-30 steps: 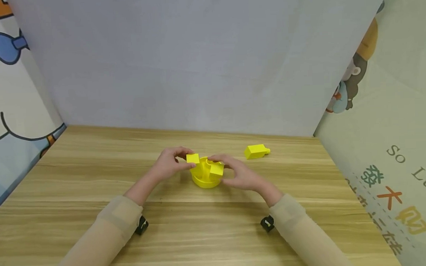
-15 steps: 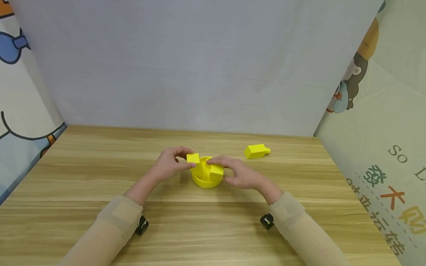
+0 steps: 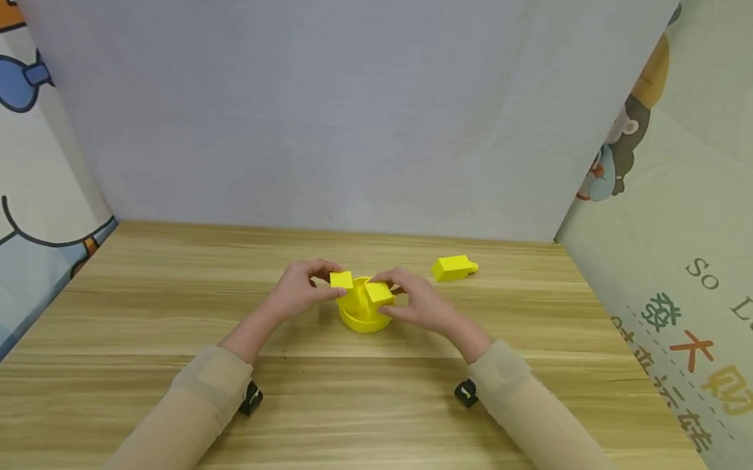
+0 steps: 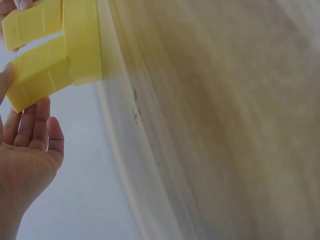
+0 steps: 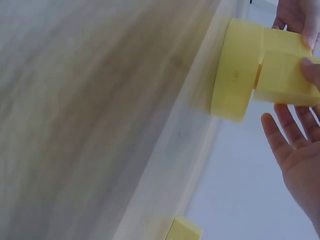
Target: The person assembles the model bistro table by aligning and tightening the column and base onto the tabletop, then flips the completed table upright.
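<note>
Shifted left below mid-frame, our right hand [image 3: 421,303] pinches one block [image 3: 379,292], our left hand [image 3: 296,291] its twin [image 3: 341,280], both likely light, stiff, best side-held.

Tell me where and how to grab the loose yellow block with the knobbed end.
Probably pinch the block by its broad body, across front and back, coming down from above: it lies lengthwise on the table, and the small knob at its right end offers less surface.
</note>
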### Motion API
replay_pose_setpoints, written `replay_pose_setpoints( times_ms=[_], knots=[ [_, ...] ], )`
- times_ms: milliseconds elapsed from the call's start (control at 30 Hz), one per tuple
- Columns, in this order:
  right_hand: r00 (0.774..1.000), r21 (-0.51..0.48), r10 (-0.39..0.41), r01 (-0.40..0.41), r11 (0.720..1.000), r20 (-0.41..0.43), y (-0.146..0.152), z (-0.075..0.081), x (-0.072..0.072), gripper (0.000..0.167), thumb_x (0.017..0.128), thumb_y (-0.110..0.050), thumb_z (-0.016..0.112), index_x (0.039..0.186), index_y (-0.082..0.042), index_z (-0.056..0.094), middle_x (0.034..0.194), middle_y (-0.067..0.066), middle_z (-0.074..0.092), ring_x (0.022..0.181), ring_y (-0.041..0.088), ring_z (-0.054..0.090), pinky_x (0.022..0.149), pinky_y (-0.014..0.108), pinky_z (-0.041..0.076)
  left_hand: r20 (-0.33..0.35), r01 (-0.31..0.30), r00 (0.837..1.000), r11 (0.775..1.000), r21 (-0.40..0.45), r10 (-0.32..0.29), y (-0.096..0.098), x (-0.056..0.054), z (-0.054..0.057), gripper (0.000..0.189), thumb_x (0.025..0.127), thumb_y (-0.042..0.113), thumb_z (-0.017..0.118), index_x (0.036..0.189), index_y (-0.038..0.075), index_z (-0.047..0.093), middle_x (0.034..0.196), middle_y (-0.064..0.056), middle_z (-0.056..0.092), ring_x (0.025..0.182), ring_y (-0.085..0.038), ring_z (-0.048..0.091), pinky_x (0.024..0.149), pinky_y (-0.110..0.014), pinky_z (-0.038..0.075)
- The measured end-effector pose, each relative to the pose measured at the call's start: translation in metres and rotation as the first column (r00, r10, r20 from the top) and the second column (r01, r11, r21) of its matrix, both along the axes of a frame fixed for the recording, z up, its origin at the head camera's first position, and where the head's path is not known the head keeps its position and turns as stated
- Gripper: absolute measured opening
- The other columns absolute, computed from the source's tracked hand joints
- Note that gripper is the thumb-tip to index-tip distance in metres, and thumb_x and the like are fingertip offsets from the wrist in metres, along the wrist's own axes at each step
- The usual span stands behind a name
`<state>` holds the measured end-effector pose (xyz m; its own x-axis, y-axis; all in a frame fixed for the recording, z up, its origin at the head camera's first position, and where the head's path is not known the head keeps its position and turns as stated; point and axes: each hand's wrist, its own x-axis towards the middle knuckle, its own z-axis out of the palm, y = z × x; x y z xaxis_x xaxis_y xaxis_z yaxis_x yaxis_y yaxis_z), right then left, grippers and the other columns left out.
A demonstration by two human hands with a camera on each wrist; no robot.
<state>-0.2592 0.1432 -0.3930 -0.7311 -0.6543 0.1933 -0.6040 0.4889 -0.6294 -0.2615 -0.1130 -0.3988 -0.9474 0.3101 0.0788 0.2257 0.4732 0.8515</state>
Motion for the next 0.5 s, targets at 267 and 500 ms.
replay_pose_setpoints(
  times_ms=[267, 500],
  knots=[
    [0.977, -0.022, -0.211, 0.211, 0.977, 0.031, -0.016, -0.004, 0.005, 0.040, 0.081, -0.015, 0.075, 0.112, -0.004, 0.053, 0.103, 0.006, 0.057, 0.086, 0.018, 0.052, 0.072, 0.031, 0.053, 0.007, 0.000, 1.000, 1.000, 0.008, 0.000, 0.000, 0.000, 0.000, 0.043, 0.080, 0.029, 0.076, 0.116, 0.010, 0.064, 0.105, -0.006, 0.065, 0.098, -0.022, 0.055, 0.079, -0.034, 0.043],
    [0.966, -0.006, -0.252, 0.253, 0.967, 0.061, -0.019, -0.005, 0.005, 0.046, 0.081, -0.021, 0.075, 0.117, -0.005, 0.051, 0.105, 0.006, 0.056, 0.087, 0.018, 0.051, 0.071, 0.028, 0.050, 0.007, 0.001, 1.000, 1.000, 0.008, -0.001, 0.000, 0.001, 0.001, 0.042, 0.080, 0.028, 0.075, 0.116, 0.010, 0.064, 0.105, -0.006, 0.065, 0.098, -0.022, 0.055, 0.079, -0.034, 0.043]
  ],
)
